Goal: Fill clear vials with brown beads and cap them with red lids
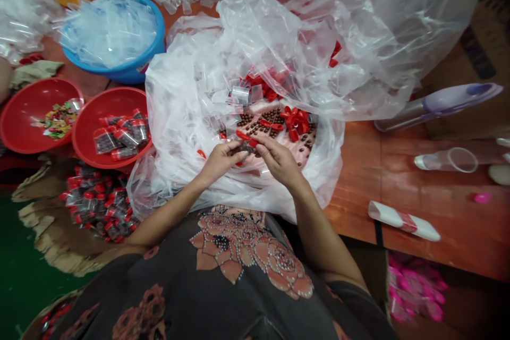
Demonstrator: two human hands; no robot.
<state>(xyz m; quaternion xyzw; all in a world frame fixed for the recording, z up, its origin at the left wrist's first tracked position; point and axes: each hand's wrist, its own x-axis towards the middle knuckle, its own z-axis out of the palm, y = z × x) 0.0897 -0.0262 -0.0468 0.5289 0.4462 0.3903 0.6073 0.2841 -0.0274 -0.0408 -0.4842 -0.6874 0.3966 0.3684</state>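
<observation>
The big clear plastic sheet (255, 58) fills the middle of your wooden table (414, 196), and its loose folds rise around your work on the far sides, so they are what stands in the way. Off to your left sit a blue basin (153, 37) heaped with clear film and two red bowls. The nearer red bowl (90, 127) holds small packets with red caps, and a heap of similar packets (95, 207) lies below the table edge (the far red bowl (24, 111) holds a colourful mix you can't quite make out). Inside the sheet, dark brown beads (271, 116) and red bows (297, 122) lie scattered on a pale round surface (298, 156). Your left hand (218, 162) and right hand (279, 160) meet just in front of them, both narrowed to a pinch on a small dark piece (245, 147) with a red strip. Keep that pinch low, clear of the film.
</observation>
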